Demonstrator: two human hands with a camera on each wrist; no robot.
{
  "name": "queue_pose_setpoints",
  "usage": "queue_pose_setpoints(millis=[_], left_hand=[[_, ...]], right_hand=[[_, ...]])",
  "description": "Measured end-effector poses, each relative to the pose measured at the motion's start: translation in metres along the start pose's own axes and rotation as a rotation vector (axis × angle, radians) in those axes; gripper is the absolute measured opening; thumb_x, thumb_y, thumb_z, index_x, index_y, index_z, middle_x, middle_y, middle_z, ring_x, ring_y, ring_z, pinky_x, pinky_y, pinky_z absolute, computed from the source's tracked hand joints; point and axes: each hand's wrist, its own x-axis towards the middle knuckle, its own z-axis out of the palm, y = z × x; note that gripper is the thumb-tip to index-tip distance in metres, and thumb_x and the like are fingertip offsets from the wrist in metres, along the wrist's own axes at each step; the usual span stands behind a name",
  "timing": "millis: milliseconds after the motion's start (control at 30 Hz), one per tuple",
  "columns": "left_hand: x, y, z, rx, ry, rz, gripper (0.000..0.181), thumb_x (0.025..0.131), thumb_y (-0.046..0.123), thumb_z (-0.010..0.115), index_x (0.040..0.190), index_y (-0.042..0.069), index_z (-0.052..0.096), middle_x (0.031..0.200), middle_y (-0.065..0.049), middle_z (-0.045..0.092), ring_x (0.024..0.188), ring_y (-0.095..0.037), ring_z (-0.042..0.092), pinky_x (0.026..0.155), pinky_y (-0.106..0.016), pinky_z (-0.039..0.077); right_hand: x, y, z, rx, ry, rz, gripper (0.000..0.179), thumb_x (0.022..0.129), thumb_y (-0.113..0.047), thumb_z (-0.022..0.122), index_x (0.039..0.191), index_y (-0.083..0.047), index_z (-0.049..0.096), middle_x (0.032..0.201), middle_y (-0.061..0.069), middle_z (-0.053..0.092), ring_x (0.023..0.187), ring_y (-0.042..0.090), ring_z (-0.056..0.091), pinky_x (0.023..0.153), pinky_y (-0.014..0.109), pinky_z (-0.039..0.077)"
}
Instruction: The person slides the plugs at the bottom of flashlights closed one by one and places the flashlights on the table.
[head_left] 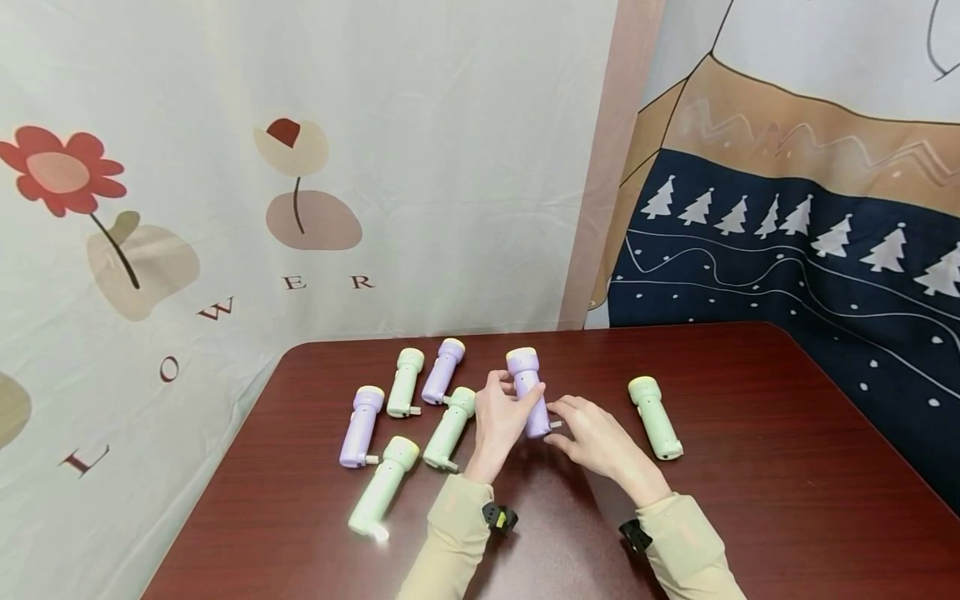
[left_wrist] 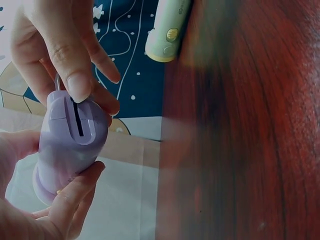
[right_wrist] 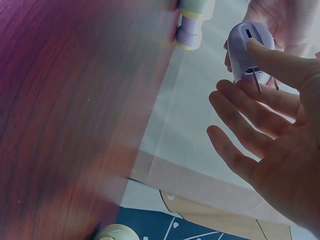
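Observation:
My left hand [head_left: 501, 417] grips the barrel of a purple flashlight [head_left: 522, 362], its wide head pointing away from me. Two metal prongs [right_wrist: 256, 81] stick out sideways from its tail end. My right hand [head_left: 596, 437] is at that end, thumb tip on the slotted tail and index finger against the side by the prongs. In the right wrist view its other fingers reach out loosely below. The tail slot [left_wrist: 79, 120] faces the left wrist camera. A green flashlight [head_left: 656, 419] lies to the right of my hands, no prongs showing.
Left of my hands lie several flashlights, among them a purple one [head_left: 362, 427], another purple one [head_left: 444, 372] and a green one [head_left: 384, 487], with plugs folded out. The dark red table [head_left: 787, 500] ends at a printed curtain [head_left: 465, 167] behind.

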Motion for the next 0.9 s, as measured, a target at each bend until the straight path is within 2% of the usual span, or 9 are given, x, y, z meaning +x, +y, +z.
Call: queue_pose_setpoints(millis=[267, 900], left_hand=[[-0.0016, -0.0016, 0.0013, -0.029, 0.014, -0.019, 0.049, 0.073, 0.036, 0.078, 0.102, 0.002, 0.057, 0.081, -0.011, 0.070, 0.070, -0.018, 0.066, 0.062, -0.028, 0.049], [-0.0052, -0.0019, 0.0048, -0.037, -0.009, -0.039, 0.056, 0.070, 0.038, 0.080, 0.101, 0.003, 0.049, 0.076, -0.010, 0.069, 0.068, -0.017, 0.064, 0.058, -0.027, 0.045]], right_hand=[[0.0001, 0.0036, 0.0002, 0.022, 0.052, -0.066, 0.032, 0.077, -0.012, 0.076, 0.105, 0.000, 0.066, 0.095, 0.010, 0.068, 0.082, 0.018, 0.065, 0.071, 0.033, 0.053], [-0.0028, 0.0097, -0.0021, 0.047, 0.046, -0.045, 0.029, 0.075, -0.008, 0.078, 0.102, -0.004, 0.069, 0.095, 0.008, 0.072, 0.082, 0.017, 0.067, 0.067, 0.031, 0.053]])
